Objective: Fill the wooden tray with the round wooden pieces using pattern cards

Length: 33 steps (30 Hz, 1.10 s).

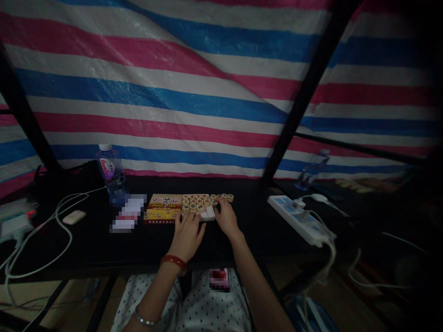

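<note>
A box lid (164, 208) printed "Chinese chess" lies on the black table beside an open white tray (208, 215). Round wooden Chinese chess pieces (196, 200) with red and dark characters fill rows in the tray. My left hand (188, 234), with a red bangle and a silver bracelet on its arm, rests at the tray's front edge with fingers stretched forward over it. To the right of the tray stands a short row of more chess pieces (226, 197). My right hand (227, 218) has its thumb and fingers bent around the near side of that row; its fingertips are partly hidden.
A water bottle (112, 175) and a blurred-out card (128, 213) are left of the box. Further left lie a white oval case (74, 217) and loose cables. A power strip (301, 221) with plugs sits at right, and another bottle (312, 169) behind it. Striped sheeting hangs behind.
</note>
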Tool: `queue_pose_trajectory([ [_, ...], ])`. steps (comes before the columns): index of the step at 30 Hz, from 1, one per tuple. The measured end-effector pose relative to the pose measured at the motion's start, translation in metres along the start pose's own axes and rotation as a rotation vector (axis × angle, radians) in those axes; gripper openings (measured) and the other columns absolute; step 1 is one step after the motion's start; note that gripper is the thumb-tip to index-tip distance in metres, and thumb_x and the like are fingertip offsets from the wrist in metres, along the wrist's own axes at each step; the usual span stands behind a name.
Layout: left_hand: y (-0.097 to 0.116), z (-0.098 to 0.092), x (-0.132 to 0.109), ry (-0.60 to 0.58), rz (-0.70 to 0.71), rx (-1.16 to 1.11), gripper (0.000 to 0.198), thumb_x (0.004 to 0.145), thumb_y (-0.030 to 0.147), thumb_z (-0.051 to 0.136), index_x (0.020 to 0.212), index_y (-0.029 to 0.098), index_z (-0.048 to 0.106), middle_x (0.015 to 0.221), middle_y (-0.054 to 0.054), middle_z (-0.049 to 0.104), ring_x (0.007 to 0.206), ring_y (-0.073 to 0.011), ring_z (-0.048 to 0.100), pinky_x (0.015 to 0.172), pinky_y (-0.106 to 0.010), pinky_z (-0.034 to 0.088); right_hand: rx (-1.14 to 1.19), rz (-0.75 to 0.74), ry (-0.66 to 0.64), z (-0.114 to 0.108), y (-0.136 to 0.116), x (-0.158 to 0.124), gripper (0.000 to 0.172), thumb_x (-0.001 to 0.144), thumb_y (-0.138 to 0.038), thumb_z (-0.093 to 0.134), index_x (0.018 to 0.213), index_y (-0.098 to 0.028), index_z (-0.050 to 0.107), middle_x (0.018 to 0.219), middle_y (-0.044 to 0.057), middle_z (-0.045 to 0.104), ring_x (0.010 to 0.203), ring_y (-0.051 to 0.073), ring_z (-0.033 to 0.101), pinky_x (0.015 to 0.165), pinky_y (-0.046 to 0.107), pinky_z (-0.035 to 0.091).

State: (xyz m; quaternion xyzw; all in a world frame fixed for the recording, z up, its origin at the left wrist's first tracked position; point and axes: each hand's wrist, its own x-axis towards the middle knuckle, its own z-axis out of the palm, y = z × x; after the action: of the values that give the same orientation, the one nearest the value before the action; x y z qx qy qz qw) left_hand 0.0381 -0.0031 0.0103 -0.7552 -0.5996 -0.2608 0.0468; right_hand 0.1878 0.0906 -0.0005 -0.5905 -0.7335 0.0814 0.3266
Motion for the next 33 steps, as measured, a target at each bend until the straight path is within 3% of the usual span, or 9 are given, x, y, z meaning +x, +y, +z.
queue_pose_trajectory([
  [11,0.013,0.005,0.011,-0.051,-0.049,0.111,0.042,0.093,0.037,0.037,0.119,0.01,0.055,0.112,-0.016,0.062,0.107,-0.0286,0.054,0.097,-0.047,0.033,0.051,0.077,-0.026,-0.001,-0.001,0.002,0.014,0.082,-0.02,0.051,0.095,-0.021,0.053,0.094,0.005,0.062,0.084,0.019,0.056,0.067,0.029,0.04],
  [16,0.014,0.004,0.012,-0.054,-0.068,0.123,0.042,0.092,0.037,0.038,0.117,0.01,0.057,0.113,-0.016,0.061,0.11,-0.0298,0.052,0.098,-0.047,0.033,0.075,0.083,-0.025,0.0,0.001,0.002,0.013,0.081,-0.022,0.052,0.095,-0.021,0.053,0.088,0.003,0.06,0.076,0.017,0.056,0.063,0.026,0.039],
  [25,0.009,0.004,0.004,-0.028,-0.094,0.094,0.037,0.092,0.035,0.039,0.12,0.016,0.054,0.109,-0.012,0.06,0.108,-0.0269,0.052,0.1,-0.047,0.03,0.097,0.132,-0.018,0.0,0.002,0.004,0.012,0.078,-0.022,0.055,0.091,-0.021,0.054,0.091,0.004,0.06,0.088,0.018,0.057,0.071,0.026,0.04],
  [33,0.006,0.007,0.006,-0.012,-0.094,0.078,0.036,0.092,0.034,0.039,0.122,0.02,0.054,0.109,-0.011,0.059,0.107,-0.0252,0.052,0.098,-0.046,0.032,0.101,0.155,-0.085,0.0,0.002,0.005,0.015,0.079,-0.025,0.054,0.094,-0.021,0.055,0.087,0.003,0.061,0.077,0.017,0.057,0.061,0.025,0.037],
])
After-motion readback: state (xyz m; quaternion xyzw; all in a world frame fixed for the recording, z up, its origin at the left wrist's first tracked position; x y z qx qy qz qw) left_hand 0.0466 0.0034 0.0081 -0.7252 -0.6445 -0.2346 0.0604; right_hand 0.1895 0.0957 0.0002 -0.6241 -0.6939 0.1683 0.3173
